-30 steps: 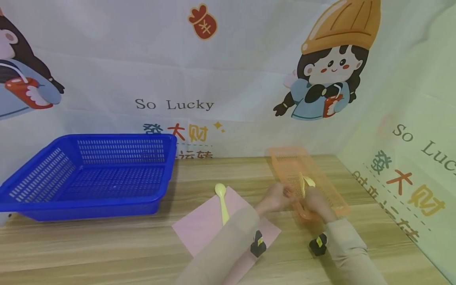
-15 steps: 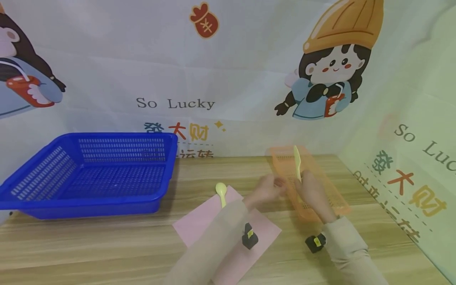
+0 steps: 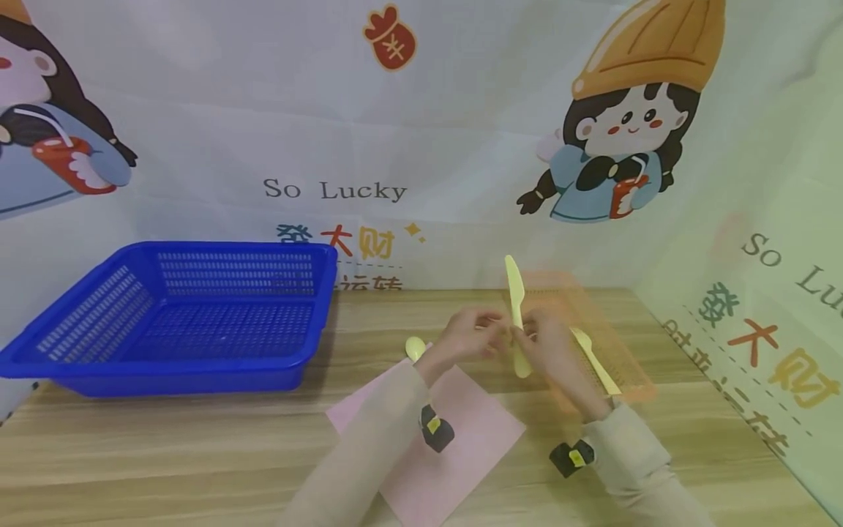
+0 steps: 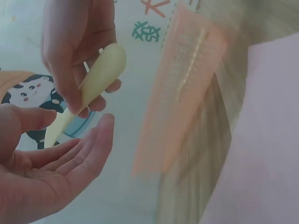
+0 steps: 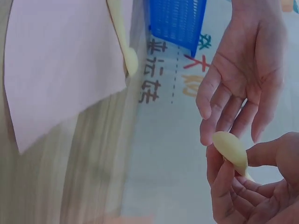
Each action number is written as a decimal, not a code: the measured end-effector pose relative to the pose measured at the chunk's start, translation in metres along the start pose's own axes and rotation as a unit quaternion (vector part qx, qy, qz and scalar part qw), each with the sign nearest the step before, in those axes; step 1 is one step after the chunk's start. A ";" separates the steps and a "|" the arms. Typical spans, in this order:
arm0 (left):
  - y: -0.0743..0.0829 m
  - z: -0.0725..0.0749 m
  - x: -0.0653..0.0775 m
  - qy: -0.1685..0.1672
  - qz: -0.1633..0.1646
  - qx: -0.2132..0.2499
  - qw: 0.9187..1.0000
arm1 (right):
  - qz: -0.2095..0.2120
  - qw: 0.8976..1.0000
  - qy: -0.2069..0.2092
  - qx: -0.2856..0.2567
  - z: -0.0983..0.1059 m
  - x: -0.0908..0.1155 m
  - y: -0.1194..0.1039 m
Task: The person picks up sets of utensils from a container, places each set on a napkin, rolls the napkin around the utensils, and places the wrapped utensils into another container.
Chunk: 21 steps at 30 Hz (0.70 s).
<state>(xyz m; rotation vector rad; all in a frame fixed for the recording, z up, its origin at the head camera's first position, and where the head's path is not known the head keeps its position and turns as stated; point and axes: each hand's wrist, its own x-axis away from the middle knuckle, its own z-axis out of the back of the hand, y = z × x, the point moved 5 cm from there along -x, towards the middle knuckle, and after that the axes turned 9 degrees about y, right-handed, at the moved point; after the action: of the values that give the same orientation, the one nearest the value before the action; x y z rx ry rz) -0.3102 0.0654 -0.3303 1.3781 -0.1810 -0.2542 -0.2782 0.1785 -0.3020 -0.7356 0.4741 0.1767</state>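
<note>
My right hand (image 3: 552,351) pinches a pale yellow plastic knife (image 3: 516,296) between thumb and fingers, its blade pointing up. Close on its left is my left hand (image 3: 470,335), thumb and fingers spread apart around the knife's blade side in the left wrist view, holding nothing. Behind the right hand, a yellow fork (image 3: 596,359) lies in the orange basket (image 3: 635,362). A yellow spoon (image 3: 415,347) rests on the pink sheet (image 3: 474,432), mostly hidden under the left forearm in the head view; more of that spoon (image 5: 122,35) shows in the right wrist view.
A large blue basket (image 3: 309,351) stands at the left of the wooden table (image 3: 197,454). A printed cloth (image 3: 448,146) hangs along the back, and another printed cloth (image 3: 777,219) runs along the right side.
The right hand has lifted the knife out of the orange basket and carried it left, toward the left hand. The left hand has moved slightly left and its fingers have opened. The fork stays in the basket.
</note>
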 end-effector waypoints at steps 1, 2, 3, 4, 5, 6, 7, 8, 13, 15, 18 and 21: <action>-0.002 0.003 0.000 0.001 0.001 0.002 1.000 | -0.004 1.000 -0.009 0.002 -0.003 0.001 -0.001; -0.004 0.006 0.001 0.001 0.005 0.004 1.000 | -0.007 1.000 -0.018 0.004 -0.007 0.003 -0.002; -0.007 0.009 0.001 0.001 0.009 0.004 1.000 | -0.008 1.000 -0.025 0.007 -0.010 0.004 -0.004; -0.008 0.011 0.002 0.002 0.009 0.003 1.000 | -0.006 0.999 -0.033 0.012 -0.014 0.005 -0.005; -0.010 0.013 0.002 0.003 0.009 0.003 1.000 | -0.008 0.999 -0.042 0.022 -0.018 0.006 -0.006; -0.012 0.015 0.003 0.004 0.009 0.002 1.000 | -0.011 0.998 -0.051 0.028 -0.022 0.007 -0.006; -0.014 0.018 0.004 0.006 0.006 -0.001 1.000 | -0.011 0.998 -0.057 0.038 -0.026 0.008 -0.007; -0.015 0.020 0.005 0.008 0.006 -0.007 1.000 | -0.012 0.997 -0.063 0.049 -0.030 0.009 -0.008; -0.024 0.031 0.008 0.029 0.017 -0.038 0.999 | -0.022 0.997 -0.074 0.020 -0.047 0.013 -0.011; -0.027 0.035 0.010 0.040 0.031 -0.039 0.998 | -0.034 0.997 -0.075 -0.015 -0.054 0.014 -0.011; -0.026 0.040 0.014 0.049 0.051 -0.026 0.997 | -0.065 0.993 -0.081 -0.049 -0.062 0.016 -0.011; -0.030 0.045 0.015 0.055 0.065 -0.013 0.996 | -0.081 0.988 -0.096 -0.090 -0.071 0.018 -0.011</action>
<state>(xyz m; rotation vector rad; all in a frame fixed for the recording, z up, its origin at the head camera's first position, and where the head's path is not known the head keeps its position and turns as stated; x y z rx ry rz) -0.3102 0.0140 -0.3518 1.3455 -0.1734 -0.0718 -0.2835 0.1218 -0.3491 -0.9202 0.2142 0.1384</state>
